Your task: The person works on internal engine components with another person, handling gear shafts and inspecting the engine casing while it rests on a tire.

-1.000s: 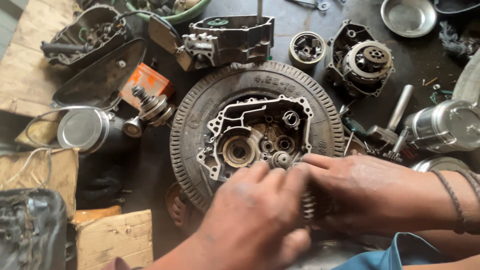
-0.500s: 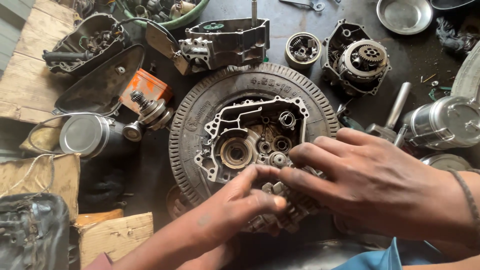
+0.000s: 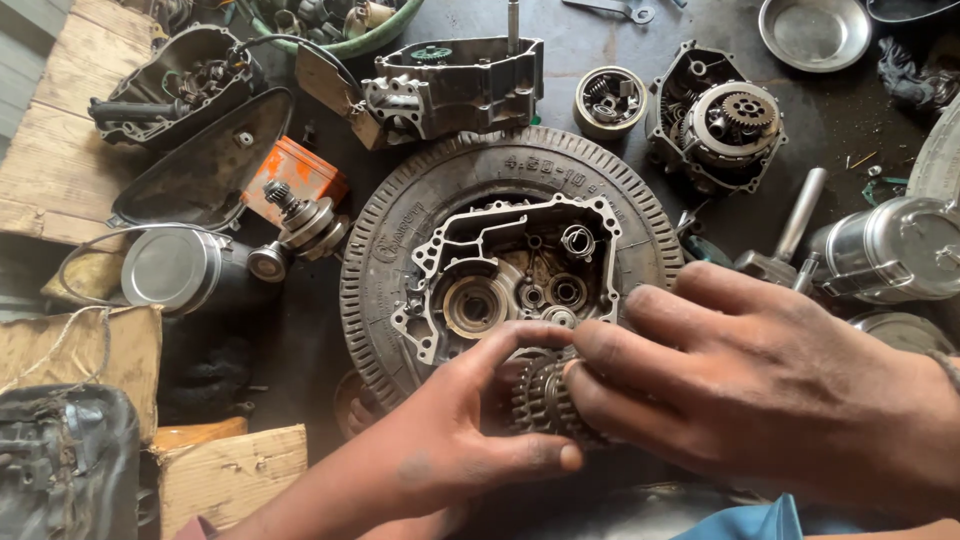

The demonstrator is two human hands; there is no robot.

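Left hand (image 3: 440, 450) and right hand (image 3: 770, 390) both closed around dark stacked steel gear cluster (image 3: 545, 400), just over grey aluminium engine case (image 3: 500, 270) lying inside worn black tyre (image 3: 400, 230).

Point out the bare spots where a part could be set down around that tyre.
Bare dark floor between the metal bowl and the steel cylinder; also the wooden planks far left. Crowded: above the tyre, and where both hands grip the gear cluster.

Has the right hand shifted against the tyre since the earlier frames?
Yes. The right hand has slid left and lower across the tyre, its fingers now closed on the gear cluster with the left hand.
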